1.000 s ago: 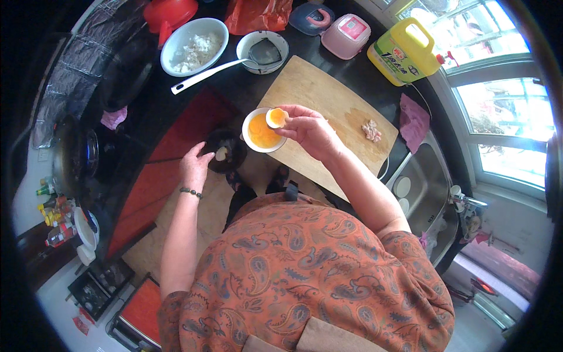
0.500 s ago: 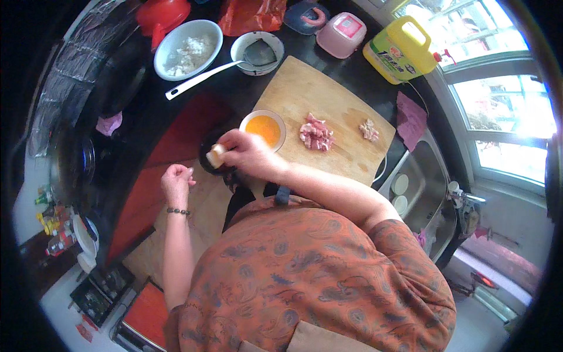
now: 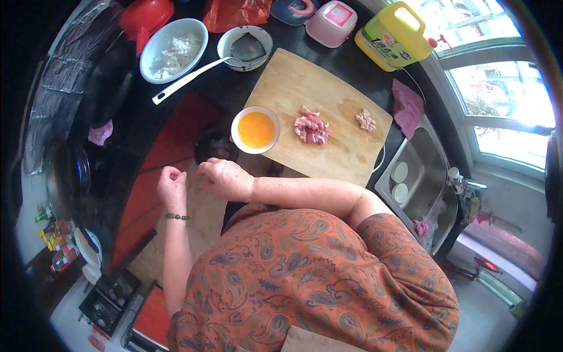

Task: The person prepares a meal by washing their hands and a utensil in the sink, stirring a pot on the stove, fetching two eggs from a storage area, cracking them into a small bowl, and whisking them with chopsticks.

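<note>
Both hands loosely curled below a bowl of beaten egg

Left hand and right hand hold nothing visible, fingers curled in; the bowl of beaten egg sits on the wooden cutting board edge beside chopped raw meat

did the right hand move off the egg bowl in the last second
Yes. The right hand has come away from the egg bowl on the cutting board, down toward the body, beside the left hand.

The right hand has left the bowl of beaten egg, now empty.
</note>
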`<act>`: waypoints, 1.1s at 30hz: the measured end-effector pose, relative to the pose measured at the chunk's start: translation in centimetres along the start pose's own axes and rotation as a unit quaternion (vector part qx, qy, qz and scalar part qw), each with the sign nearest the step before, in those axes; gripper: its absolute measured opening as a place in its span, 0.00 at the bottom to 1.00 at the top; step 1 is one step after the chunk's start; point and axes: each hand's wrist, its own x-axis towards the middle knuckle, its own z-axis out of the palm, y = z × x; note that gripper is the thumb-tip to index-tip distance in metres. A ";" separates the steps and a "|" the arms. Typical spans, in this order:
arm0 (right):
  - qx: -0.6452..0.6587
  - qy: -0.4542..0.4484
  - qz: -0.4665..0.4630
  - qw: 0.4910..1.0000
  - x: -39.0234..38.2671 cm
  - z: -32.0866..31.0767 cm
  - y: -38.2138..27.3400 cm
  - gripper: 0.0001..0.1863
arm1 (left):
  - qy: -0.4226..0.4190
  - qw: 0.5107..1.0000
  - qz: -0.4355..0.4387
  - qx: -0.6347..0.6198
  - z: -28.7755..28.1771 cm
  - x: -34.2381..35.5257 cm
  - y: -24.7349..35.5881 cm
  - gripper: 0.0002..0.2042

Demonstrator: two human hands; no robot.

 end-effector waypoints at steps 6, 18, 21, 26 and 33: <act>-0.018 -0.056 -0.002 0.998 -0.6 0.2 0.0 0.28 | -0.113 0.973 -0.053 -0.193 3.7 2.0 -5.7 0.20; 0.035 -0.103 0.029 0.994 -5.6 -3.7 2.7 0.28 | -0.040 0.990 0.134 -0.018 1.0 0.3 4.7 0.23; 0.062 -0.054 0.064 0.995 -8.0 -5.8 3.9 0.24 | -0.020 0.981 0.188 -0.038 0.0 -0.2 6.3 0.22; 0.168 0.027 0.145 0.975 -11.2 -7.0 6.6 0.18 | -0.144 0.946 0.238 0.169 4.1 1.3 0.8 0.26; 0.320 0.107 0.300 0.892 -10.4 -9.4 6.9 0.18 | -0.104 0.956 0.260 0.085 1.9 0.1 8.8 0.24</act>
